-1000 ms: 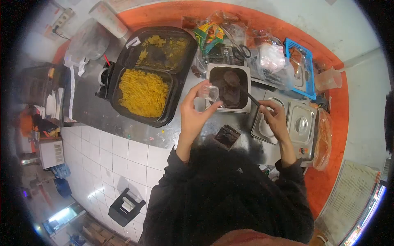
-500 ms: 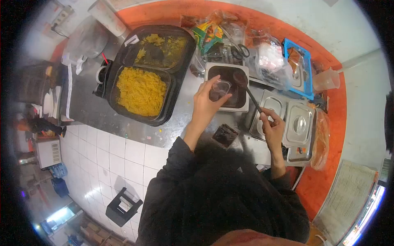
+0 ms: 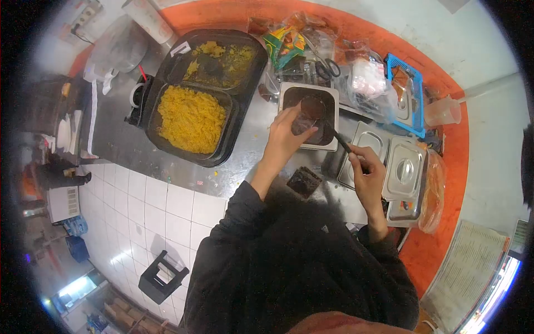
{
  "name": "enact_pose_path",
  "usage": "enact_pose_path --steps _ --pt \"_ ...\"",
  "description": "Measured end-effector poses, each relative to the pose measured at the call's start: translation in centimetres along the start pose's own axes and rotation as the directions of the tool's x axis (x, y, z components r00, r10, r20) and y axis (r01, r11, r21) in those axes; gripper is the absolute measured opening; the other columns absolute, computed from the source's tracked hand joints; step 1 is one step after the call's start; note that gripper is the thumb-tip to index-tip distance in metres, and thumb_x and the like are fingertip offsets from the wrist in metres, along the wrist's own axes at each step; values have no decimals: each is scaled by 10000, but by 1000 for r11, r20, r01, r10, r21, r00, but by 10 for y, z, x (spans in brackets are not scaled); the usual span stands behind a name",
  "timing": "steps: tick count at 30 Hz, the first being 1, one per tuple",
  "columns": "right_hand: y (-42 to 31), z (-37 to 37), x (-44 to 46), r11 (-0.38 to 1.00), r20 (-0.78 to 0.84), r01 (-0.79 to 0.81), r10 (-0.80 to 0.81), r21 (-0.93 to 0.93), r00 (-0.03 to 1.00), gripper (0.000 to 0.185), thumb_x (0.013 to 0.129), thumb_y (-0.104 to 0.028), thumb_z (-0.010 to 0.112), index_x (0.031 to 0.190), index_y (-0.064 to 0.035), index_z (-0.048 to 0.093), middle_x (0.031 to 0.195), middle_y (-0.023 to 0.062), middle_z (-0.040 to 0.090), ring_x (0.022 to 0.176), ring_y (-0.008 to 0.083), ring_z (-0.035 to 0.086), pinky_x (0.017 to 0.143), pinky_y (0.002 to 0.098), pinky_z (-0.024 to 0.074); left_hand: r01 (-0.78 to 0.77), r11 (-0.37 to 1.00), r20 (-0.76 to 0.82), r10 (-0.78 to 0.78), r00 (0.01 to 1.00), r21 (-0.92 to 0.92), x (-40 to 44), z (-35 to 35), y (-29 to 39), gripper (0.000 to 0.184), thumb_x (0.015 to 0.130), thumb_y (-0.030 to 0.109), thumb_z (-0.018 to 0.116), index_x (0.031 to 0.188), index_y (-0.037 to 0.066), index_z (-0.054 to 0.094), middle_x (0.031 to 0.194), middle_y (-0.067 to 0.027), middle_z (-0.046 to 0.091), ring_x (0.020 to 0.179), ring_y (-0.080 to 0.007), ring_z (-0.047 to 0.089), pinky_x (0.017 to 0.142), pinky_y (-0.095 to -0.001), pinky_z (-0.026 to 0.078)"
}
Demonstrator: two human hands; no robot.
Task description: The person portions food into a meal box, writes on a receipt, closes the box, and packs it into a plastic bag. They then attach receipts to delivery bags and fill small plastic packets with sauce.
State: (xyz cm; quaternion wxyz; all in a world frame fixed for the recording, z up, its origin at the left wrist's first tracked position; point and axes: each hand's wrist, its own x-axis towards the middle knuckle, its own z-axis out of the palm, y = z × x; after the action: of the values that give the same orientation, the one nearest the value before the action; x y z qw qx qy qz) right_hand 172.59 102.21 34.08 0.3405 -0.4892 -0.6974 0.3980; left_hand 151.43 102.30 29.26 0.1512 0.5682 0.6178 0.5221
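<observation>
My left hand grips a small clear plastic cup over a rectangular metal container holding dark brown sauce. The cup's rim shows faintly against the sauce. In my right hand is the handle of a dark ladle. Its bowl is up by the cup, above the container, and blends into the brown sauce, so I cannot tell how full it is. Close to my left forearm, a dark square packet or container lies on the metal table.
On the left stand black trays with yellow crumbly food. Metal lids lie at the right. Behind are scissors, plastic bags and a blue basket. A black stool stands on the tiled floor.
The ladle's bowl has moved left, from the container's far right side to beside the cup. My right hand has shifted slightly; my left hand still holds the cup there.
</observation>
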Motion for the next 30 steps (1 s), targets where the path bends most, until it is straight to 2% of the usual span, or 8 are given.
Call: enact_pose_path --steps 6,9,13,16,18,25,27,30 --pt "-7 3 1 982 -50 136 -144 -129 988 204 824 1 592 1016 -44 645 798 90 590 674 192 549 604 264 436 44 999 41 -44 998 -5 2 -5 8 439 660 138 782 1029 -15 602 983 -149 628 893 -299 615 773 -345 484" --pt "-5 1 1 956 -49 193 -208 -222 977 224 819 21 592 1026 -46 645 800 92 590 685 189 562 615 265 448 55 998 25 -54 998 -23 2 -5 10 431 667 138 778 1029 -17 602 979 -146 630 882 -292 620 770 -347 486" --pt "-6 1 2 932 -54 270 -291 -240 955 262 801 42 603 1041 -54 645 811 98 593 684 191 577 606 255 456 63 998 32 -62 998 -29 0 -3 4 438 669 148 781 1030 -23 600 967 -147 632 876 -284 626 767 -345 488" --pt "-2 2 3 899 -100 343 -381 -273 919 297 781 64 606 1046 -62 652 821 94 596 682 195 589 592 254 462 54 998 19 -53 998 -16 1 -4 7 434 666 152 784 1022 -17 601 951 -143 634 866 -279 627 756 -342 488" --pt "0 2 3 843 -112 400 -465 -359 878 335 756 80 609 1050 -71 660 823 96 597 685 206 596 587 261 470 37 999 -2 -37 999 -14 0 -4 7 428 664 153 785 1016 -10 603 940 -140 635 857 -278 627 746 -341 488" --pt "5 1 1 754 -110 467 -571 -462 813 399 696 91 625 1048 -92 674 824 92 599 692 210 593 591 295 474 127 992 65 -126 990 -2 1 -8 9 384 673 136 776 994 11 607 929 -124 639 844 -263 631 739 -339 491" --pt "7 1 3 654 -56 515 -646 -555 761 410 687 87 624 1055 -90 671 835 80 602 680 209 580 585 299 468 141 989 99 -144 985 32 -1 -6 5 376 674 134 775 988 13 606 927 -121 639 843 -258 634 742 -339 493" --pt "14 5 4 666 -67 516 -645 -539 761 379 720 88 613 1054 -83 667 836 83 605 667 200 564 572 274 449 157 987 82 -154 985 -37 -2 -4 5 398 694 135 764 1025 8 584 893 -108 618 824 -242 615 693 -326 483"
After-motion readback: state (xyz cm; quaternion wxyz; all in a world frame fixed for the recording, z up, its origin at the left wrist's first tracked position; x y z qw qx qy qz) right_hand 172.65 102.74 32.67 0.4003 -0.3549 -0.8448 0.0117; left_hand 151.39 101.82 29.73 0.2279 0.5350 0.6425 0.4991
